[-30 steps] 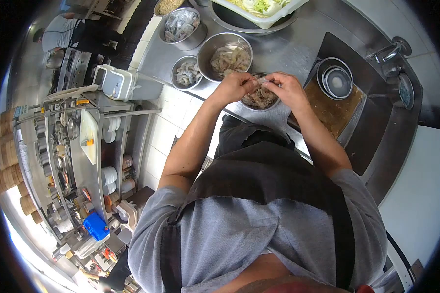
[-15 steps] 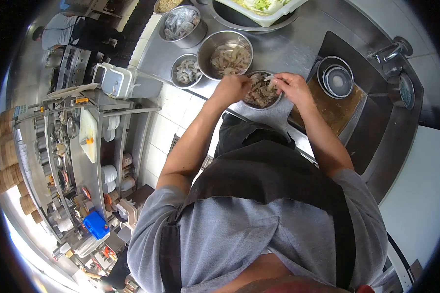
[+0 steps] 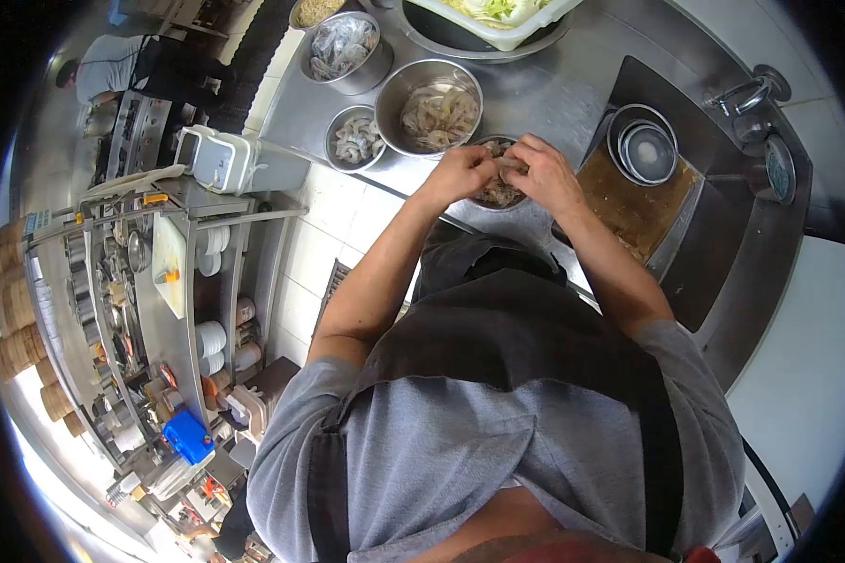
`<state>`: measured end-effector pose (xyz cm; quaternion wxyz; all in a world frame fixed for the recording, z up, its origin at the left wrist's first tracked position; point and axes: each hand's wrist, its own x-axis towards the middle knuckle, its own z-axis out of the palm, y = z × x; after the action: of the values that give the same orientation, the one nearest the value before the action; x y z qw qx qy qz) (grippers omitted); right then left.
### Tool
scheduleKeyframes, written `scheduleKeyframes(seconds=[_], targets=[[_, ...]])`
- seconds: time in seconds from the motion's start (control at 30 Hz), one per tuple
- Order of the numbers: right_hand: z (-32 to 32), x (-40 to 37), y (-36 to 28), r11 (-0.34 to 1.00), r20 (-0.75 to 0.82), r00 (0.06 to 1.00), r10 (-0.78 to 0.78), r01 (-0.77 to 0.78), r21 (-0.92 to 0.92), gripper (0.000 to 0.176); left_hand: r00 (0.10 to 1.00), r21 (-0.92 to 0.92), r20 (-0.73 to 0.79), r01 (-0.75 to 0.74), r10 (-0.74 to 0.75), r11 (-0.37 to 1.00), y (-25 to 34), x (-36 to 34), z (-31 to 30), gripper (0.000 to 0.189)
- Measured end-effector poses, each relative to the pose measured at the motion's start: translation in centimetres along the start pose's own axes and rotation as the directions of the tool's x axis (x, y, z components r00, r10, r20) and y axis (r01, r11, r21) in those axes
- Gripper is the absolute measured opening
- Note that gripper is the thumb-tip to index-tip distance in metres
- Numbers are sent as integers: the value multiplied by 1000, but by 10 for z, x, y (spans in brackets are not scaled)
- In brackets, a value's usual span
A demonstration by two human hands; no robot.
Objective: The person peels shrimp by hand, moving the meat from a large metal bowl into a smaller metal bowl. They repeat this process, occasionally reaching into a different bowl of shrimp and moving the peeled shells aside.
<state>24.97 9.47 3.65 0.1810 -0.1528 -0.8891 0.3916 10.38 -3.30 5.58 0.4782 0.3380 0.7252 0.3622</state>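
Over a small metal bowl (image 3: 499, 199) of shrimp and shell bits, my two hands meet at a greyish shrimp (image 3: 511, 166). My right hand (image 3: 546, 174) grips it with bent fingers. The fingers of my left hand (image 3: 460, 174) pinch at its other side, partly hiding it. Just beyond stands a larger metal bowl (image 3: 385, 117) with shrimp (image 3: 438, 114) inside. To its left, a smaller metal bowl (image 3: 331, 155) holds pale grey shrimp (image 3: 357, 139).
Behind on the left stand a metal pot (image 3: 366, 75) of greyish, glossy contents and a bowl of noodle-like food (image 3: 317, 10). A white tray of cut cabbage (image 3: 507, 39) is at the back. On the right, strainers (image 3: 643, 141) rest on a brown board (image 3: 652, 211) beside a faucet (image 3: 751, 94). Another person (image 3: 113, 68) stands far left.
My hands have come together over the small bowl. The right hand has moved left with its shrimp, and the left hand now reaches it.
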Motion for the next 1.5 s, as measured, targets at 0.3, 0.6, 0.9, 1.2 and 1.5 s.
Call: scheduleKeyframes(seconds=[0.3, 0.6, 0.9, 1.2, 1.5], targets=[[1, 8, -3, 981, 57, 998, 15, -25, 192, 20, 998, -238, -11, 53, -58, 970, 1, -8, -15, 16], [1, 6, 8, 977, 113, 990, -82, 58, 203, 19, 996, -488, 5, 83, -92, 869, -12, -11, -31, 16], [30, -14, 25, 947, 167, 981, -102, 147, -285, 20, 728, -132, -673, 50, -127, 990, -70, -17, -146, 21], [14, -12, 31, 994, 219, 976, 3, 20, -103, 22, 672, 619, -624, 112, 400, 778, -65, 26, -149, 24], [2, -11, 31, 994, 122, 988, 99, -93, -54, 34, 922, 701, -387, 310, -22, 642, -61, 138, -85, 35]])
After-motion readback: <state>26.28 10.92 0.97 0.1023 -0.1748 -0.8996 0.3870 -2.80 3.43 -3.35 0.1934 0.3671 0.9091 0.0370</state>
